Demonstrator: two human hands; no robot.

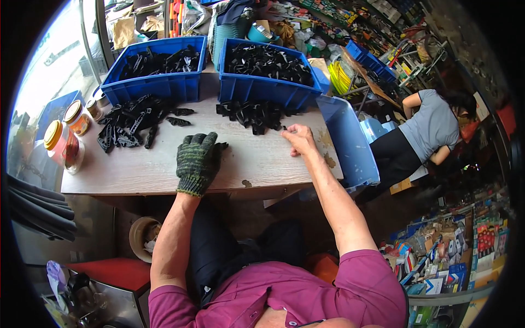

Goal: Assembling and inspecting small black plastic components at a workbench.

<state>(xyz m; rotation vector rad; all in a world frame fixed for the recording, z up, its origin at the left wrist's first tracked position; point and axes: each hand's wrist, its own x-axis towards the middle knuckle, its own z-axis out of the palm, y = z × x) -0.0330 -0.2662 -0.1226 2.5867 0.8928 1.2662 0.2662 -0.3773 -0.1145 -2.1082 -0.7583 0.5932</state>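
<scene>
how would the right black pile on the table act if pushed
The right pile of black pieces would probably scatter, lying loose. Each is likely light, given its small size. Angular outlines suggest sliding rather than rolling.

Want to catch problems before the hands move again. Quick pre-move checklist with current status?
1. Left hand gloved: ok, green-and-black knit glove on.
2. Right hand gloved: not ok, bare.
3. Right hand's grip on a piece: cannot tell; its fingertips are near the right pile of black pieces, too small to make out.
4. Piles kept separate: ok, the left pile of black pieces lies apart from the right one on the tabletop.
5. Bins upright: ok, left blue bin and right blue bin stand behind the piles.
6. Yellow-lidded jar away from hands: ok, at the table's left end.
</scene>
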